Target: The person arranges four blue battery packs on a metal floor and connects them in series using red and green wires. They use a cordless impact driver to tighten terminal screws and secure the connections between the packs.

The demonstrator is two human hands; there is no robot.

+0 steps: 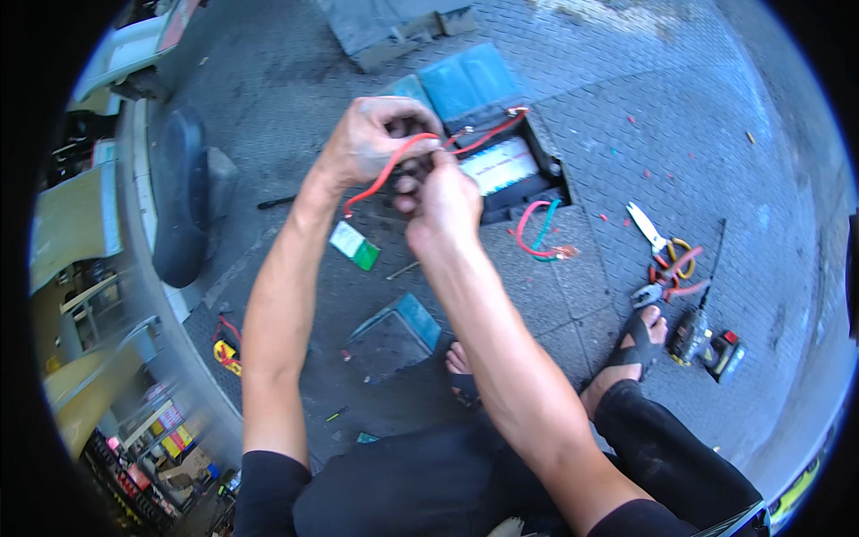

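Your two hands are bunched up close, so you cannot see just where the fingers meet the wire. Your right hand (443, 201) hides part of your left hand (376, 139). The fingers of both hands are curled tight and pinch the red wire (386, 170) between them.

The red wire is thin and bendy. One end hangs down below your left hand. The other end runs up and right to the black battery (514, 170) on the ground, just behind your hands. A blue lid (470, 80) lies past the battery. A pink and green wire loop (535, 234) lies beside it.
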